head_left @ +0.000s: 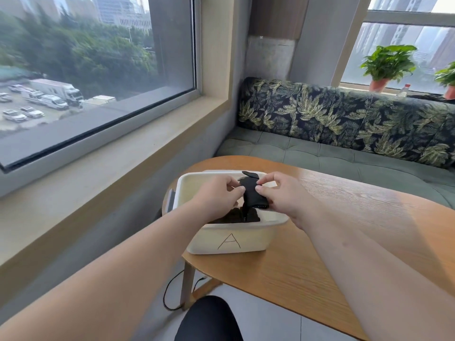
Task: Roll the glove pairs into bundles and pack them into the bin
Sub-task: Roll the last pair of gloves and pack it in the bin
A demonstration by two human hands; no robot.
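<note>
The left hand (pixel 216 193) and right hand (pixel 285 195) each pinch one black glove (pixel 251 193) over the single cream bin (pixel 229 239) on the surface (pixel 344 230). The glove's long axis runs away from the person. Dark gloves (pixel 236 217) lie inside the bin, perhaps several; I cannot count them.

Bin (pixel 229 239) on table (pixel 344 242), sofa (pixel 344 134) behind.
</note>
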